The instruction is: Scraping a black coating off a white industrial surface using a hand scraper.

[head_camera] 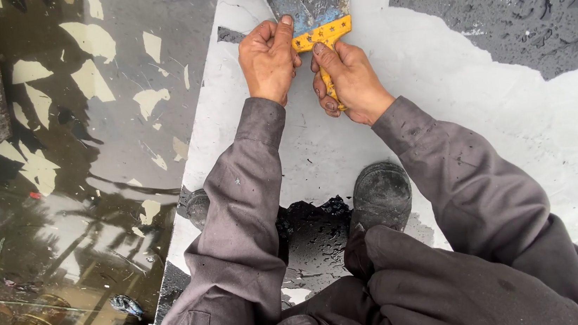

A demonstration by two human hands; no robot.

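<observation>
2 hands, left hand (pixel 268 60) and right hand (pixel 350 82), both closed around yellow-handled scraper (pixel 315 11), blade top cut off.

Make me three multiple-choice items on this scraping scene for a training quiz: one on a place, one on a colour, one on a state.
1. Where does the scraper blade rest?
A. On the pale stripped surface
B. In the puddle at the left
C. On the boot

2. What colour is the scraper's handle?
A. Red
B. Yellow
C. Green

3. How is the scraper held?
A. By the right hand alone
B. Lying loose
C. By both hands

Answers: 1 A, the blade lies at the top of the pale patch, beyond the hands. 2 B, the handle between the hands is yellow. 3 C, the left hand presses its thumb on the head while the right hand wraps the grip.
</observation>
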